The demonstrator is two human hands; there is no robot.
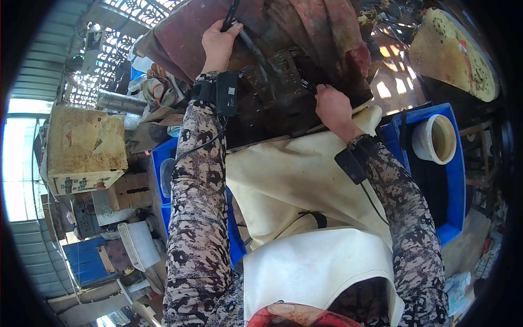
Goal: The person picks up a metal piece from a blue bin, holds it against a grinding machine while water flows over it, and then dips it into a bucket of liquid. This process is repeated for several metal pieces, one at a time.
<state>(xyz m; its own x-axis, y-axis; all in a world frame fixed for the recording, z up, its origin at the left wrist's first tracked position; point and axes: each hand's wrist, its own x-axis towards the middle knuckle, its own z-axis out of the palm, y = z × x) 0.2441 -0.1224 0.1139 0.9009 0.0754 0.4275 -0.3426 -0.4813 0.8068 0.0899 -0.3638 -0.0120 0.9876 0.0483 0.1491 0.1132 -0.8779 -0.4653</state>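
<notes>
My left hand (219, 44) is closed around a slim black object (231, 13) at the upper middle, above a dark reddish cloth. Lower and to the right, my right hand (333, 110) grips a short black object (308, 85). The exact kind of either object does not show. Between the hands lies a dark, wet-looking work surface (256, 117) with a long narrow strip (257, 53) slanting across it. The reddish cloth (188, 41) drapes over the far side of this surface.
A blue tray (456, 201) with a round off-white bucket (435, 139) stands at my right. Another blue tray (162, 155) is at my left. Farther left sits a stained yellowish box (84, 141). A pale apron (294, 174) covers my lap. A holed pale board (449, 54) lies far right.
</notes>
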